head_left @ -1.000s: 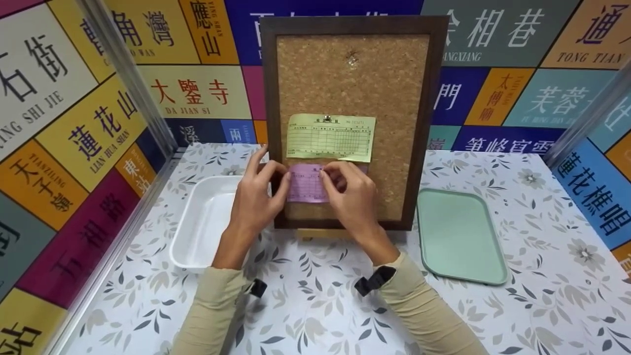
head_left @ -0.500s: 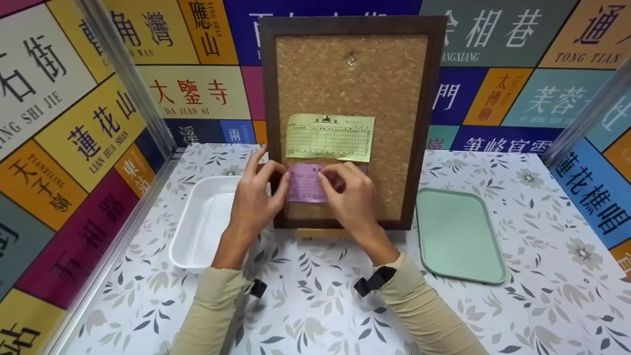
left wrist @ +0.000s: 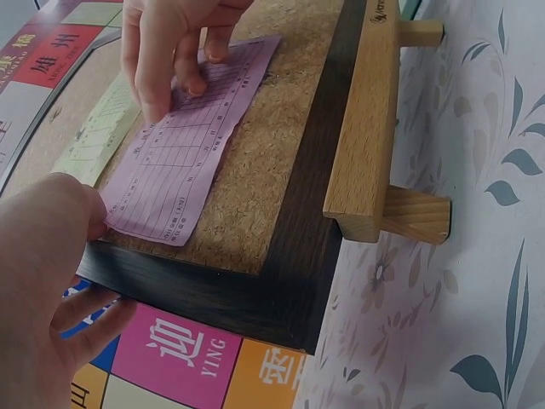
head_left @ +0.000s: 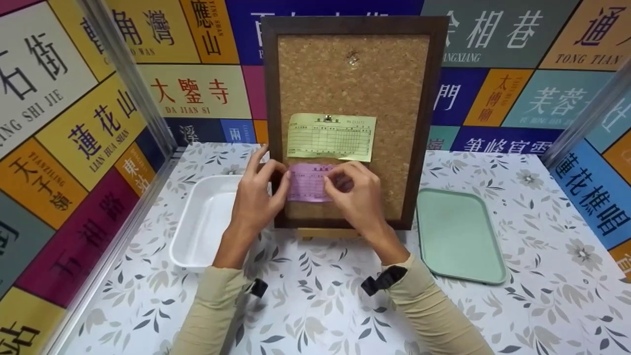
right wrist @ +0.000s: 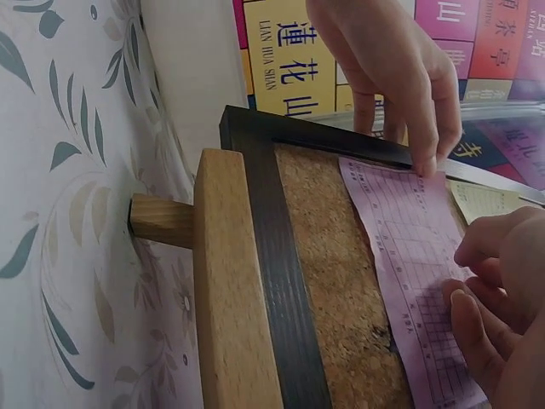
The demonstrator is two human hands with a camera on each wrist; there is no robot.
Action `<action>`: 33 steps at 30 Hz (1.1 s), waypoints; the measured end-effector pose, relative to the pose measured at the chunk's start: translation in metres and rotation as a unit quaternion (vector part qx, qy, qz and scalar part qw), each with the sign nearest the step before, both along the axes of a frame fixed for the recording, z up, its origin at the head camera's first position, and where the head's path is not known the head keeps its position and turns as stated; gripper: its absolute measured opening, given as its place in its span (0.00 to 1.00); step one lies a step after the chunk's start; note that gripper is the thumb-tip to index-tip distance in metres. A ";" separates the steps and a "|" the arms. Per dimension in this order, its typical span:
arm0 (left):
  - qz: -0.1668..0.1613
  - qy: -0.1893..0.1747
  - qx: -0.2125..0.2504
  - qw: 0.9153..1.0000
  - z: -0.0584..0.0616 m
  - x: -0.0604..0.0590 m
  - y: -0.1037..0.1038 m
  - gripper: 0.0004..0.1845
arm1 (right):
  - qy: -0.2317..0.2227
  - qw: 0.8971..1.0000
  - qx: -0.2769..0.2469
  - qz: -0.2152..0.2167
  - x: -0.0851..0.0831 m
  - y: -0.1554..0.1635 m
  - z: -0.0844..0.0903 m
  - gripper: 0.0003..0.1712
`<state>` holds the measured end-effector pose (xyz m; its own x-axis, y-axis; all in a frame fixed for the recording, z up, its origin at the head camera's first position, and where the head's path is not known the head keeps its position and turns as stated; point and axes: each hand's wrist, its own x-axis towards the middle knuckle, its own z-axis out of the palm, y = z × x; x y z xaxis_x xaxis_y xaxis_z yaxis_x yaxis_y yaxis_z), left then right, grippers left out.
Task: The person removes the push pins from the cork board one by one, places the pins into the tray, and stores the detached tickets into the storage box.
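A framed corkboard point(head_left: 394, 98) stands upright with a pink receipt slip point(head_left: 308, 183) against its lower part. My left hand point(head_left: 259, 190) pinches the slip's left edge between thumb and index finger, beside the frame. My right hand point(head_left: 357, 195) is over the slip's right half, fingers curled, with thumb and index tips close together at its surface. Whether anything small sits between those tips is hidden. Just above, a yellow-green receipt slip point(head_left: 330, 138) hangs from a small pin point(head_left: 328, 118) at its top edge. In the right wrist view, the pink slip point(right wrist: 400, 226) bows slightly off the cork.
A wooden easel ledge point(left wrist: 366, 128) supports the board. On the left stands a white plastic basin point(head_left: 185, 231); on the right lies a green tray point(head_left: 461, 236). A shiny cluster point(head_left: 352, 59) sits high on the cork. The tablecloth point(head_left: 305, 305) has a leaf pattern.
My right hand has shifted slightly to the right, showing more of the pink slip's top middle. My left hand keeps its place at the slip's left edge.
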<state>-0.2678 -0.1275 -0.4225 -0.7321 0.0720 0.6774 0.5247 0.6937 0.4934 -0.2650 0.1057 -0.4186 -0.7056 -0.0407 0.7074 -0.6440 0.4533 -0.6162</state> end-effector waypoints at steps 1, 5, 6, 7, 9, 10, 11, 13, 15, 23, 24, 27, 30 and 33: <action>0.001 -0.001 0.000 1.000 0.000 0.000 0.000 0.08 | -0.002 1.000 0.000 -0.001 0.000 0.002 0.000 0.03; 0.003 -0.003 -0.003 1.000 0.000 0.000 0.000 0.07 | -0.004 1.000 0.006 -0.004 0.002 0.010 -0.001 0.04; 0.004 -0.004 -0.005 1.000 0.000 -0.001 0.000 0.07 | -0.004 1.000 0.009 -0.005 0.003 0.011 -0.001 0.04; 0.004 -0.005 -0.004 1.000 0.001 0.000 0.000 0.07 | -0.004 1.000 0.011 -0.003 0.003 0.013 -0.001 0.04; 0.003 -0.007 -0.002 1.000 0.001 -0.001 0.000 0.07 | -0.005 1.000 0.015 -0.003 0.005 0.017 -0.001 0.04; 0.002 -0.009 0.001 1.000 0.001 0.000 0.000 0.07 | -0.005 1.000 0.018 -0.004 0.006 0.019 -0.001 0.04; 0.002 -0.010 0.003 1.000 0.002 0.000 -0.001 0.07 | -0.006 1.000 0.019 -0.004 0.007 0.021 0.000 0.04; 0.004 -0.011 0.005 1.000 0.002 0.000 -0.001 0.06 | -0.008 1.000 0.020 -0.005 0.009 0.024 0.001 0.04; 0.007 -0.011 0.003 1.000 0.003 0.000 -0.002 0.06 | -0.010 1.000 0.019 -0.007 0.010 0.028 0.001 0.05; 0.006 0.010 0.002 1.000 0.006 -0.001 -0.006 0.07 | -0.012 1.000 0.021 -0.015 0.015 0.047 0.004 0.03; 0.006 0.012 0.003 1.000 0.006 -0.001 -0.007 0.07 | -0.012 1.000 0.022 -0.017 0.015 0.050 0.004 0.02; 0.003 0.015 0.012 1.000 0.008 -0.001 -0.009 0.07 | -0.012 0.999 0.024 -0.025 0.016 0.057 0.006 0.02; 0.000 0.020 0.019 1.000 0.010 -0.001 -0.012 0.08 | -0.011 0.999 0.023 -0.034 0.016 0.064 0.007 0.02; -0.001 0.025 0.019 0.999 0.011 -0.002 -0.014 0.08 | -0.007 0.999 0.021 -0.043 0.016 0.071 0.008 0.02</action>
<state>-0.2693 -0.1417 -0.4116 -0.6965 0.0472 0.7160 0.5517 0.6732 0.4923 -0.2488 0.1769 -0.4106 -0.7182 -0.0090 0.6958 -0.5924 0.5324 -0.6046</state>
